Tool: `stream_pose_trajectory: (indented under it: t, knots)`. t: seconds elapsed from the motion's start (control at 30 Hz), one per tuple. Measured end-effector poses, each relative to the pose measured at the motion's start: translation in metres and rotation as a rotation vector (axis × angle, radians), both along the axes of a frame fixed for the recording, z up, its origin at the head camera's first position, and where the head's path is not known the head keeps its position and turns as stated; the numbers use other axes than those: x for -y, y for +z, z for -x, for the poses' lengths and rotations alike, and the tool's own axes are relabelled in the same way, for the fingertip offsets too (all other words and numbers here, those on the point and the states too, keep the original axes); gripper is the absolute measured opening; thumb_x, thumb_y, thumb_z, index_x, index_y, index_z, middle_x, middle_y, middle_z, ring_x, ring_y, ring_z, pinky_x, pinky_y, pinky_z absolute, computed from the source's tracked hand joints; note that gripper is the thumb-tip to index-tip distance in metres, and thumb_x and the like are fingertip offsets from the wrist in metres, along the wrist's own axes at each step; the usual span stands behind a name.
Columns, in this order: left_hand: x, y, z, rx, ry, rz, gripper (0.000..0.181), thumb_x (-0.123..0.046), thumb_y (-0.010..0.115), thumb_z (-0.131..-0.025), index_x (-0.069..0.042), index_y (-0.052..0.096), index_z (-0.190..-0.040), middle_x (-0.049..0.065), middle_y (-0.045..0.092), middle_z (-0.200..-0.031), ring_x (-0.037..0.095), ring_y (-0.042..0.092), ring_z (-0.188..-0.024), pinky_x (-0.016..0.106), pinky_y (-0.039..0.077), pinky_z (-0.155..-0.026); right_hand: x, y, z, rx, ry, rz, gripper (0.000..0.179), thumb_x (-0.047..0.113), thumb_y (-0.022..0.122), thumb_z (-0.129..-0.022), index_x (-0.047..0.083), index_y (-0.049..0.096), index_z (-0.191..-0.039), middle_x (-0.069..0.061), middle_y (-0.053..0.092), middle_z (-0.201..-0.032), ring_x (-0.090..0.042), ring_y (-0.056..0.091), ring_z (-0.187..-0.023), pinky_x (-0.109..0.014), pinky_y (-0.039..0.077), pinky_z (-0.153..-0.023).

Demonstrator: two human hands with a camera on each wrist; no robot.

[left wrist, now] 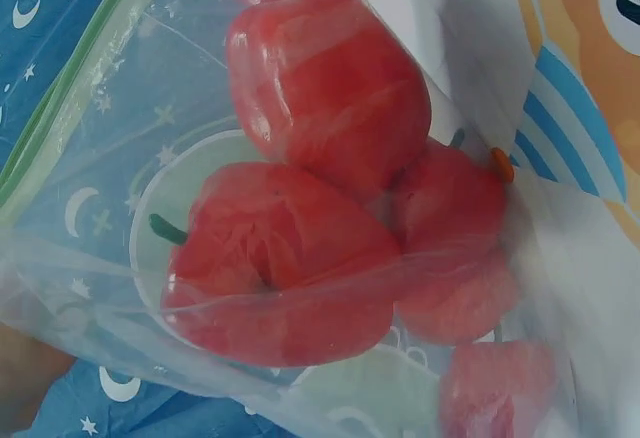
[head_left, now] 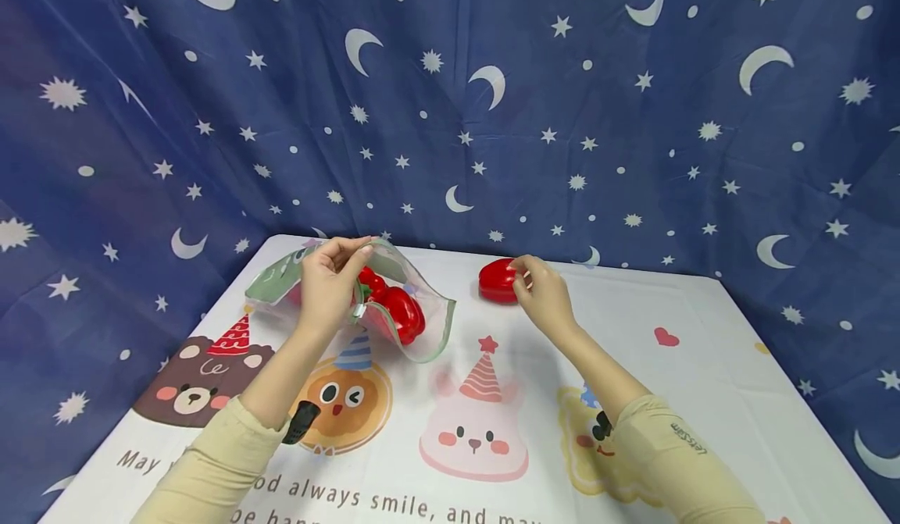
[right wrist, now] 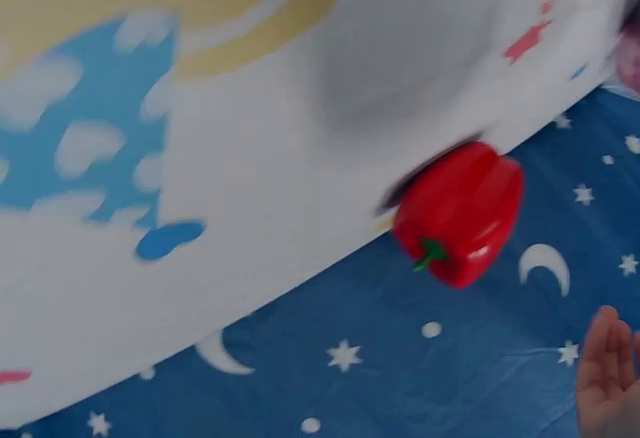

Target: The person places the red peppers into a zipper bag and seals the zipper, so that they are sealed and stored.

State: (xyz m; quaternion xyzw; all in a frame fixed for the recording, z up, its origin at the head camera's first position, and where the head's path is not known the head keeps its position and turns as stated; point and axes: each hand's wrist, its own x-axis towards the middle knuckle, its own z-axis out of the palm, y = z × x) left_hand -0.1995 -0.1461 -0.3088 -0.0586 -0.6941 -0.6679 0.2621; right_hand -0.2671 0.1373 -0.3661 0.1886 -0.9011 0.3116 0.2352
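Observation:
A clear plastic zip bag (head_left: 443, 335) with a green edge lies on its side, its mouth spread toward the right. My left hand (head_left: 327, 283) pinches the upper rim of that bag between thumb and fingers. Several red bell peppers (left wrist: 330, 88) are inside, seen through the plastic in the left wrist view. To the right of the bag, a single red bell pepper (head_left: 496, 281) with a green stem (right wrist: 430, 254) rests near the table's far edge. My right hand (head_left: 544, 296) is beside this pepper, fingers extended; the right wrist view shows a gap between them.
A white tablecloth (head_left: 492, 383) printed with cartoon animals and lettering covers the table. Behind it hangs a dark blue curtain (head_left: 534, 157) with moons and stars, close to the table's back edge. Black bands (head_left: 302, 421) show at the wrists.

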Motion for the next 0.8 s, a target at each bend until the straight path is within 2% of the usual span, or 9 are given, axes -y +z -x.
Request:
stream_pose_trajectory:
  t: [0.1,0.2,0.23,0.33,0.4,0.47,0.63,0.8]
  knots:
    - [0.003,0.000,-0.003,0.006,-0.013,0.029,0.018,-0.001,0.062,-0.087,0.010,0.066,-0.101,-0.018,0.069,-0.089,0.002,0.065,-0.085,0.008,0.050,-0.074,-0.006,-0.003,0.012,0.108,-0.014,-0.112,0.026,0.001,0.058,-0.085,-0.003,0.060,-0.110,-0.019,0.064,-0.102,-0.031,0.064,-0.084,-0.041,0.057,-0.074]
    - [0.005,-0.001,-0.006,0.008,-0.017,0.083,0.015,0.002,0.064,-0.085,0.011,0.067,-0.097,0.000,0.073,-0.098,-0.001,0.064,-0.085,0.009,0.051,-0.075,-0.011,-0.008,0.024,0.214,-0.024,-0.221,0.035,0.007,0.062,-0.084,-0.003,0.057,-0.118,-0.022,0.060,-0.109,-0.035,0.063,-0.090,-0.046,0.056,-0.079]
    - [0.006,-0.001,-0.008,0.011,-0.016,0.112,0.015,0.002,0.065,-0.084,0.011,0.068,-0.095,0.007,0.072,-0.100,-0.002,0.065,-0.087,0.011,0.051,-0.081,-0.012,-0.010,0.027,0.244,-0.028,-0.253,0.039,0.008,0.063,-0.084,-0.003,0.056,-0.120,-0.023,0.059,-0.112,-0.036,0.061,-0.092,-0.047,0.055,-0.079]
    - [0.009,-0.001,-0.013,0.036,-0.010,0.228,0.013,0.002,0.067,-0.082,0.010,0.069,-0.092,0.021,0.069,-0.107,0.007,0.066,-0.096,0.011,0.050,-0.084,-0.013,-0.015,0.038,0.315,-0.039,-0.321,0.051,0.012,0.066,-0.083,-0.002,0.049,-0.129,-0.025,0.052,-0.122,-0.040,0.056,-0.101,-0.050,0.053,-0.083]
    - [0.009,-0.001,-0.018,0.058,-0.005,0.303,0.012,0.001,0.067,-0.082,0.007,0.071,-0.092,0.019,0.070,-0.105,0.015,0.065,-0.102,0.011,0.049,-0.086,-0.014,-0.019,0.044,0.346,-0.041,-0.351,0.060,0.013,0.068,-0.082,-0.002,0.042,-0.134,-0.026,0.046,-0.129,-0.044,0.052,-0.110,-0.054,0.051,-0.086]
    - [0.008,-0.004,-0.023,0.072,-0.002,0.374,0.011,-0.001,0.067,-0.082,0.004,0.072,-0.091,0.017,0.071,-0.104,0.024,0.064,-0.105,0.016,0.049,-0.090,-0.015,-0.023,0.051,0.380,-0.041,-0.379,0.069,0.014,0.070,-0.081,-0.001,0.035,-0.139,-0.027,0.038,-0.138,-0.048,0.045,-0.119,-0.058,0.048,-0.091]
    - [0.005,-0.015,-0.035,0.054,-0.037,0.526,0.003,0.000,0.068,-0.080,0.000,0.070,-0.081,0.011,0.072,-0.102,0.025,0.065,-0.102,0.037,0.052,-0.093,-0.017,-0.029,0.063,0.446,-0.049,-0.449,0.084,0.013,0.073,-0.079,0.000,0.024,-0.146,-0.025,0.021,-0.152,-0.051,0.025,-0.135,-0.067,0.039,-0.096]
    - [0.004,-0.022,-0.043,0.040,-0.049,0.615,0.011,0.001,0.070,-0.077,-0.005,0.063,-0.071,0.009,0.072,-0.103,0.025,0.065,-0.102,0.041,0.054,-0.088,-0.021,-0.038,0.075,0.504,-0.031,-0.490,0.090,0.010,0.071,-0.079,0.001,0.015,-0.149,-0.020,0.013,-0.156,-0.050,0.018,-0.139,-0.070,0.034,-0.098]
